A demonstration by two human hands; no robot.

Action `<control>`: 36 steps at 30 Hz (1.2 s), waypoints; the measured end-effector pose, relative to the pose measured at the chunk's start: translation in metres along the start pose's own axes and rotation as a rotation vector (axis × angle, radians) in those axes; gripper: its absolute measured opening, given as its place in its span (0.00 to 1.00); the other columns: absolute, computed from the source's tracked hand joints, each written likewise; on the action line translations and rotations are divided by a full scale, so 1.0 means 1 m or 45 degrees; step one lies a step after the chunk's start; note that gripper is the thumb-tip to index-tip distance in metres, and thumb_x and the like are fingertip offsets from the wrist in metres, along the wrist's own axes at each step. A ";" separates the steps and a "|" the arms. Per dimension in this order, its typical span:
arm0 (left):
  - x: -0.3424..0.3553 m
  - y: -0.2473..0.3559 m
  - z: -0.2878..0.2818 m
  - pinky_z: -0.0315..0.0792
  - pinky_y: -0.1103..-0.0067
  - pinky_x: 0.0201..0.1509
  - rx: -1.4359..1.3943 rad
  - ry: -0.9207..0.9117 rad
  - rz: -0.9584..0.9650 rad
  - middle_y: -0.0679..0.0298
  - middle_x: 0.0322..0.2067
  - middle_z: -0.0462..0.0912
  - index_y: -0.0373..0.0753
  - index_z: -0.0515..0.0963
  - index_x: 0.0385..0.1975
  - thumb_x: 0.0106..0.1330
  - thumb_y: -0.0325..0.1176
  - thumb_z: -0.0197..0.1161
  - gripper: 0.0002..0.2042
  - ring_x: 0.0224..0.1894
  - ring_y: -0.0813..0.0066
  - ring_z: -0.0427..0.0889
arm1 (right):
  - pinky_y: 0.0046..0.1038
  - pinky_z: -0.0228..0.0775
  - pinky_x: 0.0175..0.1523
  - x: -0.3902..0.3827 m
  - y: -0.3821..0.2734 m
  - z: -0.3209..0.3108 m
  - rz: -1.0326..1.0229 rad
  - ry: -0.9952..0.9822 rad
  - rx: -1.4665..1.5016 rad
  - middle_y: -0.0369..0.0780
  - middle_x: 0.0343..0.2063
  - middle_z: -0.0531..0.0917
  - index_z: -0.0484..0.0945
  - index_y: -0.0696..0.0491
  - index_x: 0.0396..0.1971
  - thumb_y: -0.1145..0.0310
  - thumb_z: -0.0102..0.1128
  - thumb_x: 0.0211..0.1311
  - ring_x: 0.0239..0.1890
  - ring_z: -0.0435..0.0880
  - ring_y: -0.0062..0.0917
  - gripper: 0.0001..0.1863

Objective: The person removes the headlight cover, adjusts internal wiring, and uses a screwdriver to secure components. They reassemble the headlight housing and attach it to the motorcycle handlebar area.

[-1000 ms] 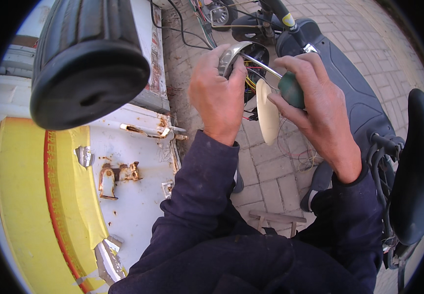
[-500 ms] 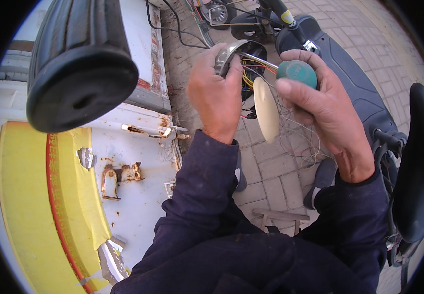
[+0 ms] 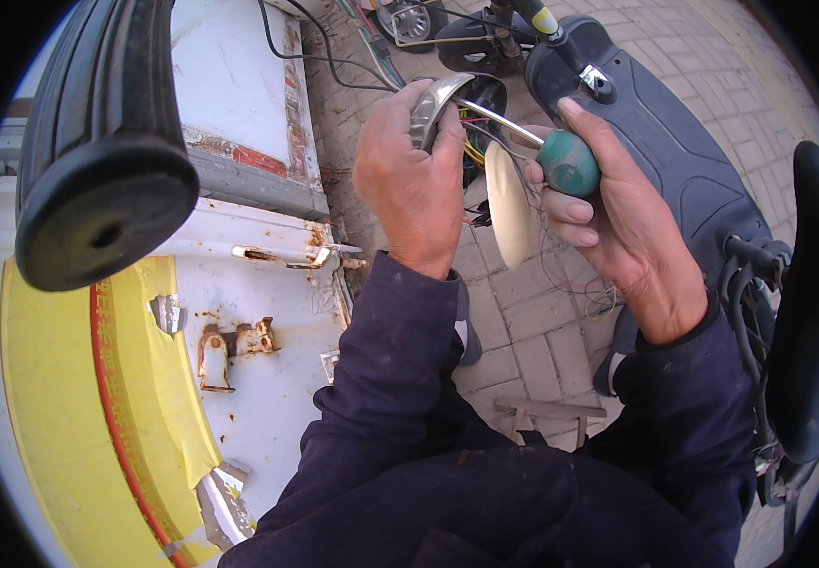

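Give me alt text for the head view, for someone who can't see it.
The right hand holds a green-handled screwdriver, its shaft reaching the edge of a curved silvery part held in the left hand. Between them are coloured wires and a cream oval disc; a dark scooter is to the right.

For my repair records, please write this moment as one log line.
Left hand: holding curved silver-grey shell | Right hand: holding round green-handled screwdriver | Shaft: at shell's edge, tip unclear | Nearby: cream oval piece
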State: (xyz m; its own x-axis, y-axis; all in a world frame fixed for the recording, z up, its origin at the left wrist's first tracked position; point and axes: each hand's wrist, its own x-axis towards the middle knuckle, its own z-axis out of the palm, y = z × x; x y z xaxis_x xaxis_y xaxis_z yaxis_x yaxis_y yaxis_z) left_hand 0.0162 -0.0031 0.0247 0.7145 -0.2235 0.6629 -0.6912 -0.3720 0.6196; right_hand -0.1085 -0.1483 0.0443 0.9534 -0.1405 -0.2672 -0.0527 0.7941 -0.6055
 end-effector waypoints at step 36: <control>-0.001 -0.006 0.005 0.79 0.72 0.49 -0.194 0.024 0.016 0.57 0.41 0.87 0.34 0.85 0.48 0.64 0.26 0.73 0.13 0.41 0.62 0.87 | 0.27 0.73 0.27 0.008 0.007 -0.004 -1.043 -0.063 -1.263 0.37 0.37 0.82 0.81 0.54 0.49 0.57 0.73 0.67 0.26 0.82 0.22 0.19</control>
State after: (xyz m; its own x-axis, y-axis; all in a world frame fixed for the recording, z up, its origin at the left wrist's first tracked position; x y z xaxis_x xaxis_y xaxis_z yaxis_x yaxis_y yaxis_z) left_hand 0.0203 -0.0046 0.0180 0.7048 -0.2098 0.6776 -0.7092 -0.2277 0.6672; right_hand -0.1028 -0.1461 0.0349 0.8212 -0.3372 0.4603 0.3733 -0.2928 -0.8803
